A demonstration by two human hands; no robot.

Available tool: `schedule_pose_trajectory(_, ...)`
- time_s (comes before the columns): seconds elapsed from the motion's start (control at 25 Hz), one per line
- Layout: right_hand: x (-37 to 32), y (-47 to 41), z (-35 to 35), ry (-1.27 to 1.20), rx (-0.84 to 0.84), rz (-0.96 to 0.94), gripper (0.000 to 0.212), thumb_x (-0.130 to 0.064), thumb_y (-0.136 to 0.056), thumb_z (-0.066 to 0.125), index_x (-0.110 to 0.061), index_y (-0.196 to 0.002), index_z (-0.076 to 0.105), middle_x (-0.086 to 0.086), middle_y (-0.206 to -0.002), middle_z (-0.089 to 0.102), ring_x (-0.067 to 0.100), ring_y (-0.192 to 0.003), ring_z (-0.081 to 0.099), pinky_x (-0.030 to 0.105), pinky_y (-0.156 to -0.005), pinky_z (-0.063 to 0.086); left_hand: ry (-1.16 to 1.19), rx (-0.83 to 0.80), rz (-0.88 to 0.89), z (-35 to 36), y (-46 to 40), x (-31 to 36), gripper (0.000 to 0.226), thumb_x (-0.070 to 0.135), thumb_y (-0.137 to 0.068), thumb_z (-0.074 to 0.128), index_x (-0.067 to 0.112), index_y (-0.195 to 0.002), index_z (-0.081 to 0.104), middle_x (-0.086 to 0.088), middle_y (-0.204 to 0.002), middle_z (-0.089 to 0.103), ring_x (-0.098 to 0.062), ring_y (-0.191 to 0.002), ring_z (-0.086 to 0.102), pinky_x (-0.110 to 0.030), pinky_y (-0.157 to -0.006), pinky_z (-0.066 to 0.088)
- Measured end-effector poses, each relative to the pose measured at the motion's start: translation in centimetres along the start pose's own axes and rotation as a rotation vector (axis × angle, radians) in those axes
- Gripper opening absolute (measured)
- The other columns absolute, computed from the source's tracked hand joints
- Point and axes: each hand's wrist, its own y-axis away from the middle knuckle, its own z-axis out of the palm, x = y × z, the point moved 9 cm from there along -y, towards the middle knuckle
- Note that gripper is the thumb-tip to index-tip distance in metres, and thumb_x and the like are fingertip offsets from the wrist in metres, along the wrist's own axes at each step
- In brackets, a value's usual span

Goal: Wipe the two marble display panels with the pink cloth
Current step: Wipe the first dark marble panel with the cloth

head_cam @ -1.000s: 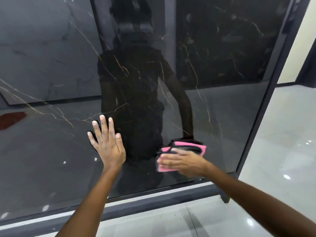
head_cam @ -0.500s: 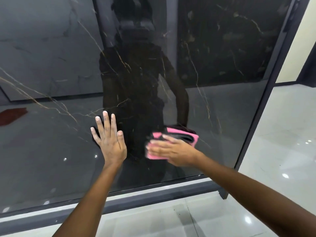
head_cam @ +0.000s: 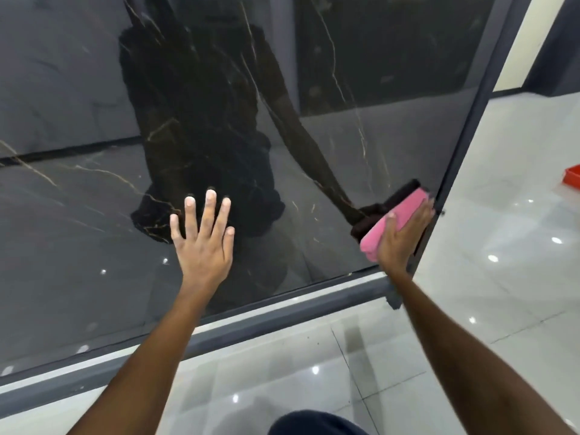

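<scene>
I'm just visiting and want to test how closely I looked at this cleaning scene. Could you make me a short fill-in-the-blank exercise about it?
1. The cloth pressed against the marble panel is coloured ____.
2. The cloth is under the person's ____ hand.
3. The left hand lies on the panel with its fingers ____.
4. The right hand works near the panel's lower ____ corner, beside the dark frame.

Missing words: pink; right; spread; right
</scene>
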Motion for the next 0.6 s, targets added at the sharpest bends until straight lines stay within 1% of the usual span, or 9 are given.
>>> schedule_pose_trajectory(0.08, 2.8, 5.4, 3.1, -0.081, 0.025, 0.299, 0.077, -0.039, -0.094, 0.044, 0.006, -0.15, 0.017, 0.026, -0.158, 0.013, 0.041, -0.147, 0.011, 0.053, -0.118, 0.012, -0.038, 0.051, 0.039, 0.3, 0.3, 0.1, 0.057, 0.033, -0.105, 0.028, 0.026, -0.157, 0.007, 0.007, -0.164, -0.007, -0.02, -0.15, -0.011, -0.045, -0.119, -0.007)
schedule_pose_trajectory(0.16, -0.9, 11.5, 6.6, -0.097, 0.002, 0.299, 0.085, -0.057, -0.097, 0.035, 0.008, -0.149, 0.019, 0.029, -0.156, 0.016, 0.043, -0.145, 0.016, 0.055, -0.116, 0.018, -0.044, 0.109, 0.025, 0.6, 0.4, 0.4, 0.057, 0.033, -0.104, 0.027, 0.025, -0.157, 0.008, 0.007, -0.164, -0.006, -0.021, -0.15, -0.01, -0.046, -0.119, -0.007)
schedule_pose_trajectory(0.2, -4.2, 14.7, 8.4, -0.041, -0.062, 0.178, 0.083, -0.058, -0.099, 0.029, 0.006, -0.15, 0.018, 0.03, -0.155, 0.018, 0.044, -0.144, 0.018, 0.056, -0.115, 0.017, -0.047, 0.13, 0.026, 0.8, 0.5, 0.5, 0.056, 0.033, -0.104, 0.026, 0.024, -0.157, 0.008, 0.007, -0.164, -0.005, -0.021, -0.15, -0.01, -0.047, -0.119, -0.006)
schedule_pose_trajectory(0.24, -7.6, 18.3, 10.0, 0.07, -0.122, -0.069, 0.077, -0.055, -0.1, 0.029, 0.0, -0.152, 0.014, 0.026, -0.157, 0.016, 0.043, -0.144, 0.017, 0.055, -0.116, 0.015, -0.052, 0.142, 0.031, 1.1, 0.6, 0.5, 0.055, 0.033, -0.104, 0.024, 0.024, -0.157, 0.009, 0.008, -0.164, -0.004, -0.021, -0.15, -0.009, -0.047, -0.119, -0.006)
schedule_pose_trajectory(0.36, -10.7, 23.9, 11.5, 0.366, -0.298, -1.015, 0.082, -0.04, -0.089, 0.056, -0.019, -0.155, 0.012, 0.008, -0.159, 0.01, 0.029, -0.15, 0.005, 0.055, -0.116, 0.013, -0.08, 0.169, 0.054, 1.3, 1.2, 0.5, 0.055, 0.033, -0.105, 0.023, 0.022, -0.157, 0.011, 0.006, -0.164, -0.001, -0.022, -0.151, -0.007, -0.048, -0.119, -0.004)
schedule_pose_trajectory(0.4, -9.1, 22.7, 11.0, 0.44, -0.297, -1.218, 0.083, -0.037, -0.083, 0.062, -0.024, -0.153, 0.019, 0.003, -0.158, 0.011, 0.026, -0.15, 0.004, 0.056, -0.115, 0.015, -0.083, 0.176, 0.048, 1.3, 1.2, 0.5, 0.055, 0.033, -0.105, 0.023, 0.022, -0.157, 0.011, 0.006, -0.164, 0.0, -0.023, -0.151, -0.007, -0.049, -0.119, -0.004)
schedule_pose_trajectory(0.44, -7.6, 20.1, 10.0, 0.477, -0.268, -1.288, 0.08, -0.038, -0.08, 0.063, -0.026, -0.15, 0.024, 0.002, -0.158, 0.009, 0.025, -0.15, 0.005, 0.057, -0.114, 0.016, -0.077, 0.177, 0.036, 1.3, 1.2, 0.4, 0.055, 0.033, -0.105, 0.023, 0.022, -0.157, 0.011, 0.006, -0.164, 0.0, -0.023, -0.151, -0.007, -0.049, -0.119, -0.004)
schedule_pose_trajectory(0.52, -5.4, 12.4, 7.1, 0.459, -0.137, -1.095, 0.086, -0.043, -0.081, 0.06, -0.024, -0.152, 0.016, 0.002, -0.162, -0.004, 0.025, -0.15, 0.0, 0.06, -0.114, 0.012, -0.064, 0.18, 0.023, 1.3, 1.3, 0.5, 0.054, 0.032, -0.105, 0.023, 0.022, -0.157, 0.011, 0.006, -0.164, -0.001, -0.023, -0.151, -0.008, -0.049, -0.119, -0.004)
schedule_pose_trajectory(0.6, -2.7, 5.8, 5.0, 0.278, -0.085, -0.673, 0.088, -0.042, -0.086, 0.057, -0.025, -0.155, 0.005, 0.001, -0.163, -0.008, 0.025, -0.15, -0.003, 0.056, -0.119, 0.004, -0.076, 0.184, 0.016, 1.2, 1.3, 0.5, 0.054, 0.032, -0.105, 0.022, 0.022, -0.157, 0.011, 0.007, -0.164, -0.002, -0.022, -0.151, -0.008, -0.049, -0.119, -0.005)
